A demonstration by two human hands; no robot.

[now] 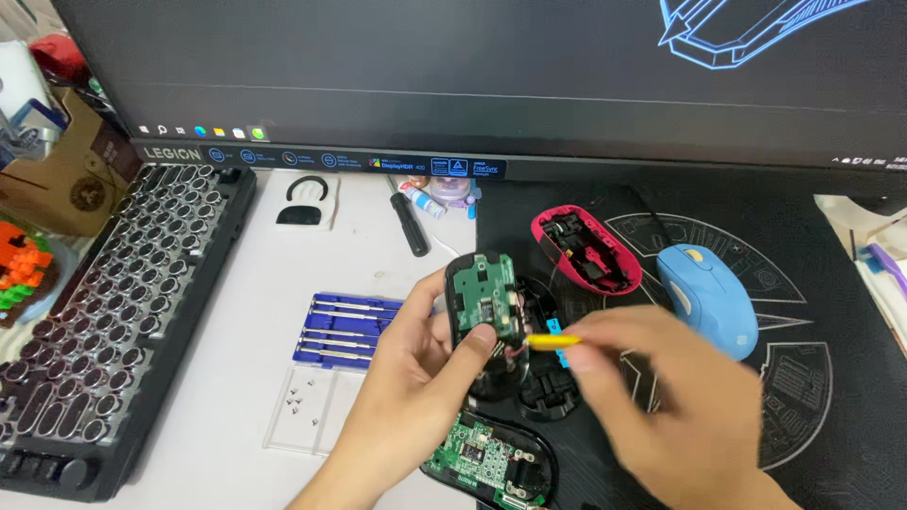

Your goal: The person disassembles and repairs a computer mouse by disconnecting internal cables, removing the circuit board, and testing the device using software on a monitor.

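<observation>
Right now you are mid-disassembly: your left hand [416, 373] has its fingers closed around the green circuit board [484, 300], held upright above the black mouse shell [543, 378]. Your right hand [661, 397] pinches a yellow tool [551, 341] at the board's lower edge. Next calls for gentle, steady prying.

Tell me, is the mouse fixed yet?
Not yet. Already done: the red shell is off and tiny screws sit in a clear lid. In hand: the left hand holds a green circuit board while the right hand pokes it with a yellow tool. Left: everything remains unassembled.
</observation>
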